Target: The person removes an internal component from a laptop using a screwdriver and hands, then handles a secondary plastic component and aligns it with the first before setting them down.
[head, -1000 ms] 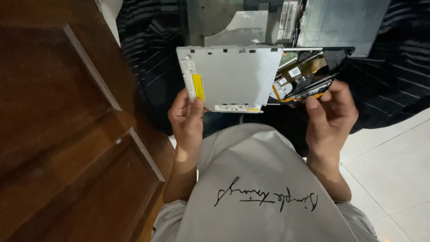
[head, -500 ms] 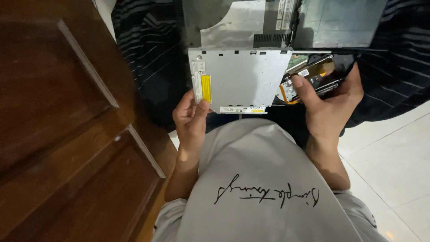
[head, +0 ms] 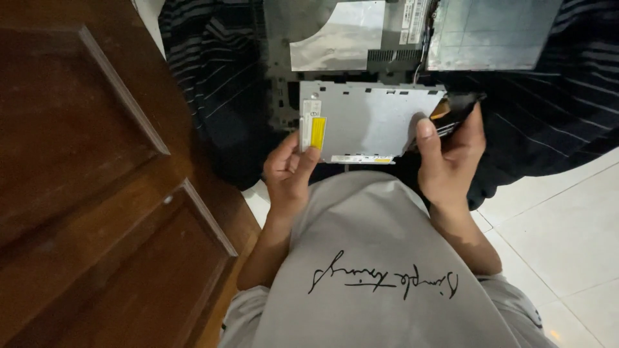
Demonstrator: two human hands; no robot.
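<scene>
Thing: flat silver optical drive (head: 367, 122), held level before the chest, just below an opened laptop chassis (head: 348, 45) | Left hand (head: 288, 175): fingers pinched on the yellow-labelled edge | Right hand (head: 449, 161): thumb pressed on the opposite edge | Handling: judged light, stiff, thin-walled; best gripped by its side edges | Around: wooden door (head: 97, 193), tiled floor (head: 567, 238)

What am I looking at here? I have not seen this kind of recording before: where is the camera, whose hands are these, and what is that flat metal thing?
The one camera sits on a person's head and looks down past their grey shirt. Both bare hands are theirs. The left hand and the right hand hold a flat silver metal drive by its two ends; it carries a yellow sticker. Beyond it lies an opened grey laptop chassis on a dark striped cloth. A wooden door is on the left, white floor tiles on the right.
</scene>
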